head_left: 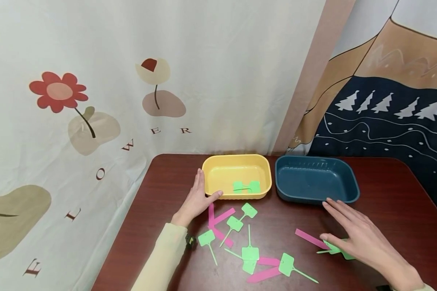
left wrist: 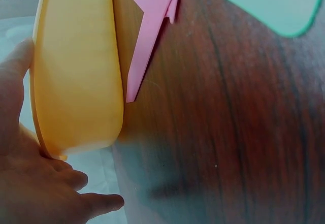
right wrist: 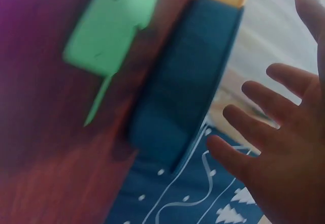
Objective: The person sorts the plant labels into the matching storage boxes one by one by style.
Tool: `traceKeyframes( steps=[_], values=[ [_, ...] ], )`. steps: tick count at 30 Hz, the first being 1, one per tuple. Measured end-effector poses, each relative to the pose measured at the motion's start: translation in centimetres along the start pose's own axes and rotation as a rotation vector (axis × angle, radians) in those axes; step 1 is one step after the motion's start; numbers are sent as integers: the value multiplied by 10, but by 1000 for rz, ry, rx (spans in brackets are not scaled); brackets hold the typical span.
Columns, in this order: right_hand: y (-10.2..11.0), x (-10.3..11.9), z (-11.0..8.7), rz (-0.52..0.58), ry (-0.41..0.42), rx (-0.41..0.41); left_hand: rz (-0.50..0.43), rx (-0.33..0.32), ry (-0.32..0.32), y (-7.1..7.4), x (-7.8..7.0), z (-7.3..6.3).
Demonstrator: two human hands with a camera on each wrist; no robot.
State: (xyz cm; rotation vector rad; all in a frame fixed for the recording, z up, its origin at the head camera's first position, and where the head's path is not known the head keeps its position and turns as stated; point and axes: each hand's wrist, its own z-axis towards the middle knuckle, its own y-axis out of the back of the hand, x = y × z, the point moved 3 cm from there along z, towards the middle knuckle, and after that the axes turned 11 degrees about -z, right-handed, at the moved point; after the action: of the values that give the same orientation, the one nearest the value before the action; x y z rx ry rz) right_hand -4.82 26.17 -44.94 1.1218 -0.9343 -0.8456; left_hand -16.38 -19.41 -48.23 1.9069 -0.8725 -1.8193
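Observation:
My left hand (head_left: 196,198) rests at the near left corner of a yellow plastic tray (head_left: 208,190), fingers straight along its side and thumb at the front rim. Inside the tray lie green plant labels (head_left: 255,186). My right hand (head_left: 364,230) is spread open near the front right corner of a dark blue tray (head_left: 313,199), holding nothing. Beneath that hand, partly covered, are green labels (head_left: 331,247) and a pink strip (head_left: 310,238). The right wrist view shows the right fingers (right wrist: 251,125) apart, beside the blue tray's wall.
Several green labels (head_left: 250,254) with thin stems are scattered over the dark wooden table (head_left: 149,234), among pink strips (head_left: 264,275). A few pink strips (head_left: 223,216) lie just before the yellow tray. A printed curtain (head_left: 222,101) hangs behind the table's back edge.

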Motion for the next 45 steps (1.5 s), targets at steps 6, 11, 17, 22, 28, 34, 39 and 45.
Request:
traceKeyframes(
  steps=[6, 11, 17, 22, 28, 34, 39, 45],
  values=[
    [-9, -15, -18, -12, -39, 123, -3, -1, 2, 1, 1, -1],
    [-19, -23, -32, 0, -77, 193, -3, 0, 0, 1, 0, 0],
    [-30, -32, -47, 7, -101, 245, 0, -1, -2, 1, 0, -1],
    [-34, -38, -51, 6, -120, 296, -1, -2, 3, 2, -1, -2],
    [-38, -45, -48, 24, -148, 415, -1, 1, 8, 0, 1, -1],
    [-39, -48, -49, 30, -108, 435, 6, 9, 14, 1, -1, -1],
    [-38, -46, -51, 24, -68, 399, 9, 7, 13, 1, -1, -2],
    [-38, -44, -51, 11, -67, 390, 12, 4, 13, 1, -1, -2]
  ],
)
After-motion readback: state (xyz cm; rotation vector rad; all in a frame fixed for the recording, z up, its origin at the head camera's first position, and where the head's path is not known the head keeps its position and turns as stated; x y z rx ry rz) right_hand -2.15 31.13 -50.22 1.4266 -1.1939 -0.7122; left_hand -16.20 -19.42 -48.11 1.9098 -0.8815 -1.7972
